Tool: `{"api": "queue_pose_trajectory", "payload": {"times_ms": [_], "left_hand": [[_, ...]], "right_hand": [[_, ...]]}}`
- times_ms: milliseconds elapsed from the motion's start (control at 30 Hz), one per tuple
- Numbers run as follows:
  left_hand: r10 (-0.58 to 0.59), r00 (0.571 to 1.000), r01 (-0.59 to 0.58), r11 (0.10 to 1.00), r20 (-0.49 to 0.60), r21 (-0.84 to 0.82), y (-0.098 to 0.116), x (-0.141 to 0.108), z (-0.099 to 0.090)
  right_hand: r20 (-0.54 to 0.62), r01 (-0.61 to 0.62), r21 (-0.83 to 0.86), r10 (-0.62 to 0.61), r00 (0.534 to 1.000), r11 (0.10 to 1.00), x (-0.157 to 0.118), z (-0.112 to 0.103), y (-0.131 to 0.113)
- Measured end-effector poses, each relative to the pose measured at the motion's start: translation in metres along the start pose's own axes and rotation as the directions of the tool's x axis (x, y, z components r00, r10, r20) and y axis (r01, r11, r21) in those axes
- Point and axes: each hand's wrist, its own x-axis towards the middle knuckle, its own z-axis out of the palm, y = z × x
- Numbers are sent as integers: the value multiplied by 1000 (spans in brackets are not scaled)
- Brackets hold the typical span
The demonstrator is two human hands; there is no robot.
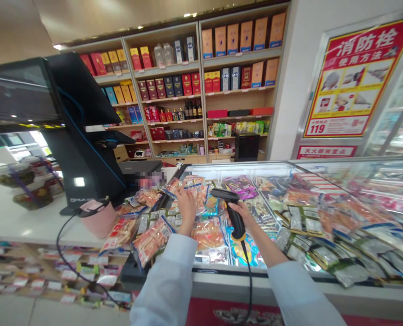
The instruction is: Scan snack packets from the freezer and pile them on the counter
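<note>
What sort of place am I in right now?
Probably a convenience store checkout: a handheld barcode scanner in the right hand, a glass-topped display case of packaged snacks, and wall shelves of boxed liquor.

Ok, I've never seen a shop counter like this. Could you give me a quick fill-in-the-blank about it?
The barcode scanner is held in the person's ____ hand.
The left hand touches a snack packet on a ____-topped display case.
The red and yellow poster shows the phone number ____.

Missing words: right; glass; 119.
</note>
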Motion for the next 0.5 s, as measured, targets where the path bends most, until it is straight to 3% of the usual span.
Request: {"api": "queue_pose_trajectory", "payload": {"times_ms": [500], "left_hand": [[-7,999,5,998,-33,-60,-1,2,0]], "right_hand": [[27,-27,-46,28,999,999,-2,1,-3]]}}
